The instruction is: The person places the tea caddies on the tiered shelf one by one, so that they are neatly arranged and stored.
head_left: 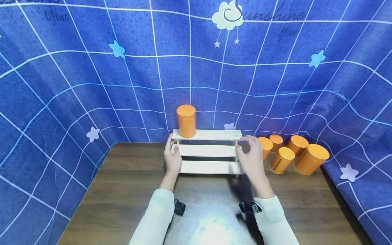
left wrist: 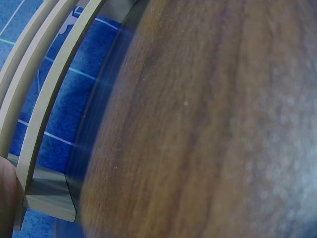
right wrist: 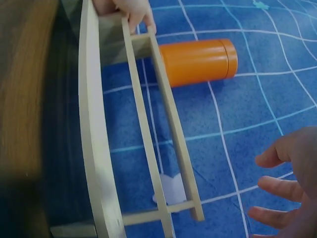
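Note:
A pale wooden three-tier shelf stands at the back of the table. My left hand grips its left end, thumb in front at the middle tier and fingers around the side. In the right wrist view, the left hand's fingers lie on the ends of the boards. By the shelf's right end is my right hand, its fingers spread and bent a little; the right wrist view shows them apart from the boards with nothing between them. One orange lidded canister stands upright on the top tier, towards the left.
Several orange canisters of differing sizes stand right of the shelf, the largest outermost and a smaller one in front. A blue grid-patterned curtain hangs behind and beside the brown wooden table. Light glares off the table's front.

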Motion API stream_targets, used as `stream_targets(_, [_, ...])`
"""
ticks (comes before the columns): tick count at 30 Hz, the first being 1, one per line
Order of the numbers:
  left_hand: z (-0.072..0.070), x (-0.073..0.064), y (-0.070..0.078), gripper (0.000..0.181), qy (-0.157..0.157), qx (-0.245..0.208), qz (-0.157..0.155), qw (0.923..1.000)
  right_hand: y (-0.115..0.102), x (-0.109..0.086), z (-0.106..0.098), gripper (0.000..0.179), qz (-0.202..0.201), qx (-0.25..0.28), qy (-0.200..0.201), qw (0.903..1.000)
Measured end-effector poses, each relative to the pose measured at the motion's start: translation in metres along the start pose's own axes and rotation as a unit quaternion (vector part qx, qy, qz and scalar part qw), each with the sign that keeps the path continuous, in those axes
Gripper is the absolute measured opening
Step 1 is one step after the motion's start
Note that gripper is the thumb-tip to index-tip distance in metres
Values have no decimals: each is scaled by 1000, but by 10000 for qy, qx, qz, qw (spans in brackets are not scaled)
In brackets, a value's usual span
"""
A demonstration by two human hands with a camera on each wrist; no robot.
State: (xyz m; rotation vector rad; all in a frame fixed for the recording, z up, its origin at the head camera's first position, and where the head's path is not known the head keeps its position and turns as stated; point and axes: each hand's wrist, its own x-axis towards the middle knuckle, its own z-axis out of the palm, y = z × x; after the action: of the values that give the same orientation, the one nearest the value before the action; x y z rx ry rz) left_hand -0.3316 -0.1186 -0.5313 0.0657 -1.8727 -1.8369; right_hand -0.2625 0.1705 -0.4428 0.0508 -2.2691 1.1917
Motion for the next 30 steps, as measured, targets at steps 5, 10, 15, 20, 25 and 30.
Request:
stream_targets(5, [0,0,0,63,-43,32,-48,10000,10,3,-6,40,-145,-381,528,9978])
stream_targets(10, [-1,0,-1,63,-2,39,-43,10000,20,8,-18,43,44,-599,766,9952])
stream_targets(15, [-1,2,-4,62,-6,-16,-14,10000,26,12,-31,45,286,-697,853,9935])
stream_targets(20, [-1,2,-4,63,5,-40,-3,10000,35,14,-42,46,554,-843,837,9914])
stream_targets(25, [-1,1,-2,63,7,-56,-6,10000,42,14,-51,47,880,-1051,700,9881])
stream_targets(30, [0,1,0,62,51,-119,13,9999,48,17,-59,57,1268,-1164,463,9840])
